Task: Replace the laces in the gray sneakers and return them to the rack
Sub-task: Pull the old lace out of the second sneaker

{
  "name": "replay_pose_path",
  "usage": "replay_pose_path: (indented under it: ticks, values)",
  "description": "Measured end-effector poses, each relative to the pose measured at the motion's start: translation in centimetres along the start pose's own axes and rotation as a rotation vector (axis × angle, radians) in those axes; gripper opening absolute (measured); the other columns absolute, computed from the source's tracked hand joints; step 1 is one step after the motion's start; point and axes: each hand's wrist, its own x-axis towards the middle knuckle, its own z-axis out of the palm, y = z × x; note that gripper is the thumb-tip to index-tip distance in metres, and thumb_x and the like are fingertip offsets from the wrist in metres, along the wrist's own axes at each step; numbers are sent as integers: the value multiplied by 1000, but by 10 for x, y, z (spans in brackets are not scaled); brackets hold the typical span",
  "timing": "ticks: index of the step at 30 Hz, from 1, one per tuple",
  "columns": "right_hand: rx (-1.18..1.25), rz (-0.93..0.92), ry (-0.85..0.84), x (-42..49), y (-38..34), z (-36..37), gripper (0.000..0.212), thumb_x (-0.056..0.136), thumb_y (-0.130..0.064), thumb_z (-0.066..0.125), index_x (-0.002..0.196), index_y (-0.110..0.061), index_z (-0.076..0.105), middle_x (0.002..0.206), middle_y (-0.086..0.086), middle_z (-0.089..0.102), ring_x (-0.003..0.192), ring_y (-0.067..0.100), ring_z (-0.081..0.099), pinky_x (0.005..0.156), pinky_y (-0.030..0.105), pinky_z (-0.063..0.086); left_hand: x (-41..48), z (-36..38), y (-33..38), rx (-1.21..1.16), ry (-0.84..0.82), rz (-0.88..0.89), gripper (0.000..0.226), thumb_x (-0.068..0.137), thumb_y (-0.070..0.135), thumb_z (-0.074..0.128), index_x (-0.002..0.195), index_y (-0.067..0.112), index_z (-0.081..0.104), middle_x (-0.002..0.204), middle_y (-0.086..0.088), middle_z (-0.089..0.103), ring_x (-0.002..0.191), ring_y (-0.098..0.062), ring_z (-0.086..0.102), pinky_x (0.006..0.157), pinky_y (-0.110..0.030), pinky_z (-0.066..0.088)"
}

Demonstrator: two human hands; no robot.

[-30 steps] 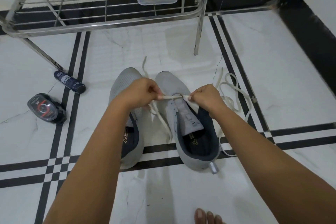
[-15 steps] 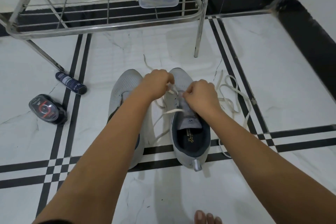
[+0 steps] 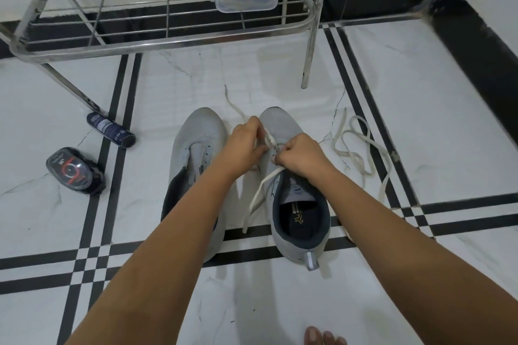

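Sneakers (image 3: 283, 131) toes toward rack (image 3: 168, 39)

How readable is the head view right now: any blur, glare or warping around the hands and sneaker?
Head view: soft, even light, with faint shadows under the arms on the glossy floor and no harsh glare. Head view: wide-angle warp bows the rack rail and the floor stripes. Head view: left hand and right hand pinch the white lace over the gray sneaker, where the picture is slightly soft.
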Motion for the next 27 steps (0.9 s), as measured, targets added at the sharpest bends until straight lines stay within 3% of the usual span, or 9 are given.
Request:
replay_pose_path:
  ticks: [3, 8, 14, 20, 23, 25, 27]
  values:
    - [3, 2, -15, -1, 1, -1, 34, 76, -16, 65, 51, -16, 42, 57, 2, 42, 74, 25, 48, 65, 30, 37, 1, 3, 4, 32, -53, 9, 23, 88, 9, 57, 110, 5, 53, 109, -15, 60, 105, -29, 50, 91, -39, 41]
    - [81, 9, -9, -4, 3, -4, 35, 73, -12, 68, 48, -16, 44, 54, 1, 44, 71, 24, 50, 64, 31, 37, 9, 1, 0, 505, -58, 133, 20, 95, 12, 45, 111, 6, 55, 113, -11, 57, 110, -27, 44, 88, -32, 34]
    - [107, -1, 3, -4, 5, -4, 35, 72, -9, 65, 48, -15, 41, 51, 1, 41, 67, 24, 48, 61, 31, 35, 2, -6, 10, 269, -59, 97, 21, 91, 15, 54, 110, 6, 55, 113, -11, 59, 112, -28, 45, 93, -35, 35]
    - [127, -18, -3, -6, 5, -4, 40, 73, -9, 68, 45, -17, 40, 51, -1, 40, 66, 21, 46, 63, 30, 34, -3, -1, 1, 399, -57, 170, 26, 95, 25, 48, 116, 18, 61, 126, 1, 56, 124, -21, 37, 102, -30, 17]
    - [127, -24, -3, -6, 5, -3, 42, 73, -9, 67, 44, -18, 39, 50, 0, 39, 63, 21, 44, 61, 30, 34, -2, -2, -1, 509, -60, 159, 29, 95, 31, 46, 120, 25, 61, 130, 5, 51, 127, -21, 32, 107, -38, 13]
    - [117, -17, -5, -7, 5, -2, 42, 73, -8, 67, 44, -18, 38, 49, -1, 38, 59, 19, 42, 59, 29, 33, -1, -3, 4, 547, -99, 141, 28, 95, 32, 47, 117, 24, 62, 131, 3, 46, 127, -24, 30, 108, -43, 12]
    - [150, -3, -4, -6, 6, -3, 39, 72, -8, 68, 45, -17, 42, 51, -1, 41, 58, 19, 44, 58, 29, 36, -2, -2, 7, 636, -68, 206, 22, 90, 26, 56, 106, 17, 67, 124, -2, 51, 121, -28, 39, 105, -49, 21]
